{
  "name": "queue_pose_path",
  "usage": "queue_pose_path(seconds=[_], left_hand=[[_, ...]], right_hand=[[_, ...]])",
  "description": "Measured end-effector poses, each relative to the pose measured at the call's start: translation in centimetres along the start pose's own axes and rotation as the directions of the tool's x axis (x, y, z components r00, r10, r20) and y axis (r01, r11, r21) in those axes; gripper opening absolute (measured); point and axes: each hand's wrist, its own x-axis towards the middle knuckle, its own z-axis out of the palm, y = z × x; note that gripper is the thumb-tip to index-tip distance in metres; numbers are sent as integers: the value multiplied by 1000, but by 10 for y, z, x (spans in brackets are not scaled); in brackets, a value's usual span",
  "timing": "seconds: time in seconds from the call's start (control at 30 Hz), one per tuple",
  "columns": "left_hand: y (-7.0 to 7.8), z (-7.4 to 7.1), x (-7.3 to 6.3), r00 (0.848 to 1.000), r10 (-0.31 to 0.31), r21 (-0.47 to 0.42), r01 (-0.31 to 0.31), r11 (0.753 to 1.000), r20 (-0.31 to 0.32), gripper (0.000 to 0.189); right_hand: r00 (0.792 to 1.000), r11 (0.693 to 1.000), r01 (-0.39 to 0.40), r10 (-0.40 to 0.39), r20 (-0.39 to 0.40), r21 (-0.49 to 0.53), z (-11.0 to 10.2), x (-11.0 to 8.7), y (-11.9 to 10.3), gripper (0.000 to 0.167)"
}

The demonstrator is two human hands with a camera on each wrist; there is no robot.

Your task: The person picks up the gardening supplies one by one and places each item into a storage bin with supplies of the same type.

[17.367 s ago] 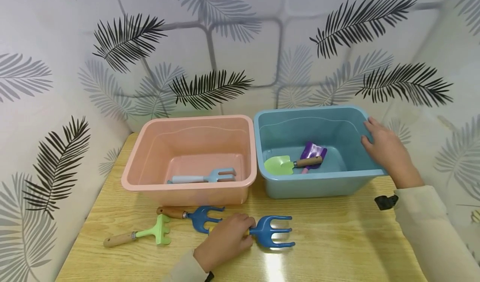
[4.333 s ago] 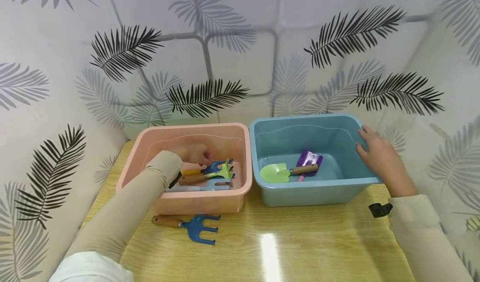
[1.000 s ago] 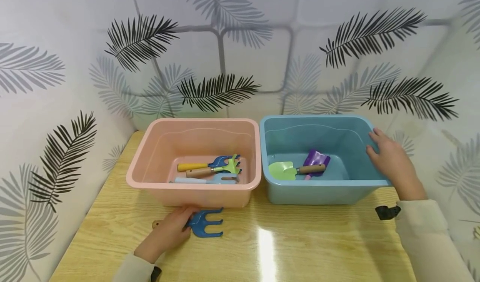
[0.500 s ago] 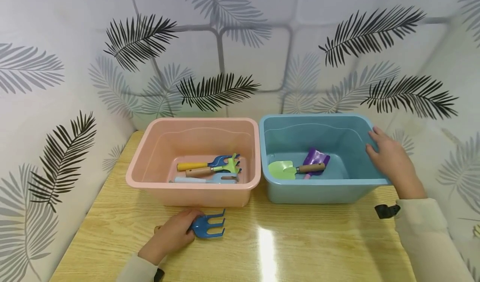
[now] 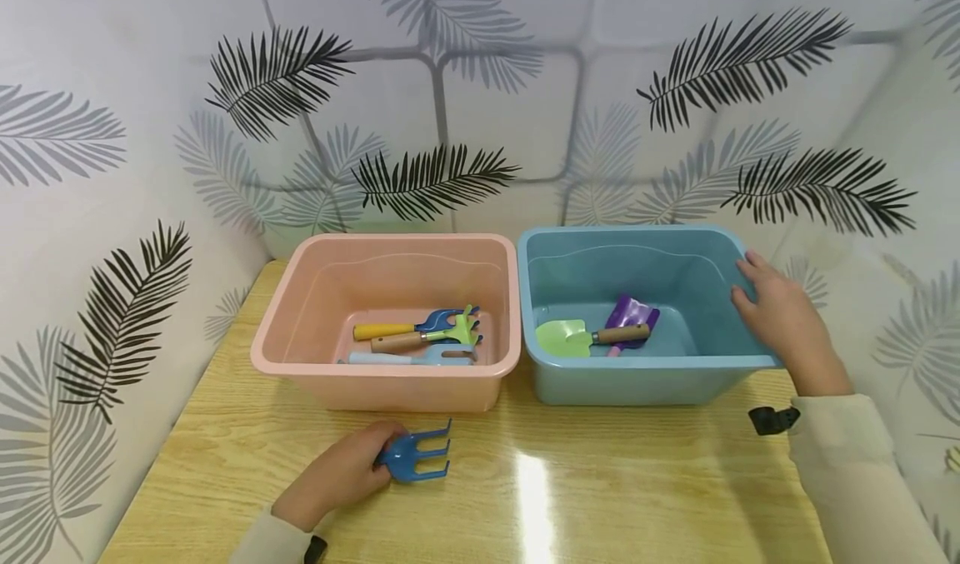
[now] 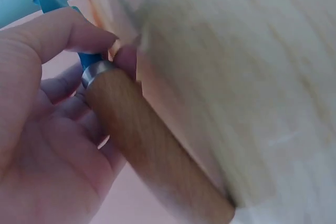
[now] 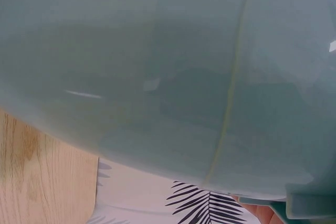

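My left hand (image 5: pixel 348 468) holds a blue hand fork (image 5: pixel 405 457) low over the table in front of the pink tub. Its tines point right. In the left wrist view, thumb and fingers pinch the blue neck just above the metal collar, and the wooden handle (image 6: pixel 142 135) slants down past the palm. My right hand (image 5: pixel 791 318) grips the right rim of the blue tub (image 5: pixel 637 362). The right wrist view is mostly filled by the tub's outer wall (image 7: pixel 157 93), with a little of the fingers (image 7: pixel 268 216) at its lower edge.
Inside the pink tub (image 5: pixel 412 393) lie a yellow-handled blue fork (image 5: pixel 382 331), a green rake (image 5: pixel 459 331) and a pale blue fork (image 5: pixel 382 359). The blue tub holds a green trowel (image 5: pixel 564 339) and a purple shovel (image 5: pixel 632 311). A patterned wall stands behind the wooden table (image 5: pixel 600 481).
Since the earliest frame, the green rake and yellow-handled fork have gone from the table into the pink tub. My left hand has taken hold of the last blue fork and tilted it. Right hand stays.
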Motion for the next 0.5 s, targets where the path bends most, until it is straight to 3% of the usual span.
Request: queue_pose_path(seconds=[0.2,0.5], left_hand=[[10,-7,3,997,-9,-69,14,998,82,44],[25,-14,3,996,4,-37,-1,999,90,43]], right_hand=[[1000,1000,-3,3,-13,0,-1,0,0,53],[1000,1000,-4,4,-10,1,0,1,0,53]])
